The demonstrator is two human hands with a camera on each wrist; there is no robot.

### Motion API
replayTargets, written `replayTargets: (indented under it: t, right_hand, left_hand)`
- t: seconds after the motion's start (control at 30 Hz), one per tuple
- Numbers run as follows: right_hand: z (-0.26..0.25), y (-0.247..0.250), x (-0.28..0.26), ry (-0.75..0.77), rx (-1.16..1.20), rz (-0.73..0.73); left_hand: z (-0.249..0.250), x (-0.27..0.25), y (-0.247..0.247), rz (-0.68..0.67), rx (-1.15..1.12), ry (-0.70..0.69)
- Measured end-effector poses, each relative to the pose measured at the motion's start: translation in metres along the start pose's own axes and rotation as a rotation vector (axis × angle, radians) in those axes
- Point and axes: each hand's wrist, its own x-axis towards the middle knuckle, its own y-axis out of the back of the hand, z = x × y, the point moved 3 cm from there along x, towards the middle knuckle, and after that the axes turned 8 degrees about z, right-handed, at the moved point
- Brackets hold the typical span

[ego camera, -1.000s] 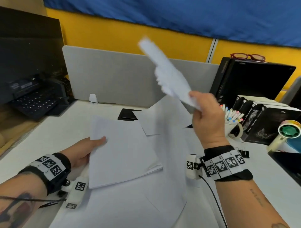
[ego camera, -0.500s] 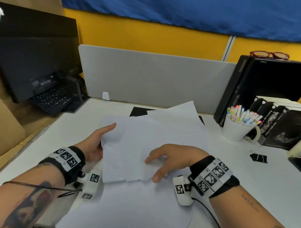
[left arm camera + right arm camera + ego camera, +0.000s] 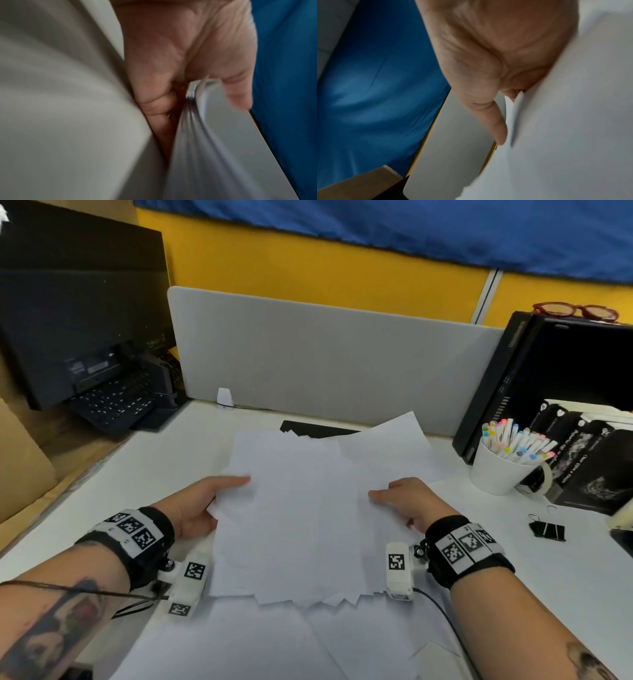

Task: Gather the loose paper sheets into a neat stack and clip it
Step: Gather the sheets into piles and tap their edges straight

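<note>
A bundle of white paper sheets [image 3: 294, 525] is held between both hands above the desk, its near edge ragged and uneven. My left hand [image 3: 209, 505] grips the bundle's left edge, thumb on top and fingers underneath; the left wrist view shows the sheet edges [image 3: 205, 121] wedged into my left hand [image 3: 180, 75]. My right hand [image 3: 407, 501] grips the right edge, with its thumb [image 3: 493, 121] lying over the paper [image 3: 565, 135]. More loose sheets [image 3: 239, 645] lie flat on the desk below, and one sheet [image 3: 387, 446] lies behind. A black binder clip [image 3: 547, 530] lies on the desk to the right of my right wrist.
A white mug of markers [image 3: 496, 474] and black boxes [image 3: 589, 467] stand at the right. A grey divider panel [image 3: 325, 354] closes the back. A dark monitor with a keyboard [image 3: 113, 402] sits at the left. A flat black object [image 3: 308, 429] peeks out behind the sheets.
My right hand brought a raised sheet down onto the pile, then slid from the top of the pile to its right edge. Both hands now hold the bundle by its sides.
</note>
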Motion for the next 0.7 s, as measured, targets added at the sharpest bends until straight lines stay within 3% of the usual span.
replayTargets:
  t: [0.17,0.3,0.37,0.43,0.5,0.53,0.63,0.7]
  right_hand:
    - [0.004,-0.005,0.009,0.01,0.03,0.078]
    - [0.003,-0.008,0.005,0.014,-0.036,0.111]
    - [-0.002,-0.005,-0.006,0.03,-0.086,0.121]
    - [-0.008,0.004,-0.018,-0.002,-0.218,0.132]
    - [-0.01,0.007,-0.026,0.165,-0.576,0.156]
    - [-0.009,0.007,-0.024,0.205,-0.585,0.125]
    - [0.0,0.0,-0.018,-0.017,-0.084,0.006]
    - [0.003,-0.006,-0.023,-0.05,-0.025,-0.11]
  left_hand:
    - [0.002,-0.009,-0.002,-0.084,-0.108,-0.003]
    - [0.0,-0.008,-0.012,-0.005,0.11,-0.05]
    - [0.001,-0.006,-0.015,0.058,0.105,-0.045]
    - [0.002,-0.005,-0.015,0.124,0.039,-0.007]
    - [0.003,-0.006,-0.012,0.13,0.033,0.004]
    - [0.002,-0.007,-0.011,0.107,0.059,-0.003]
    - [-0.002,-0.009,-0.01,0.095,0.123,0.007]
    - [-0.001,-0.01,-0.012,0.166,0.141,0.015]
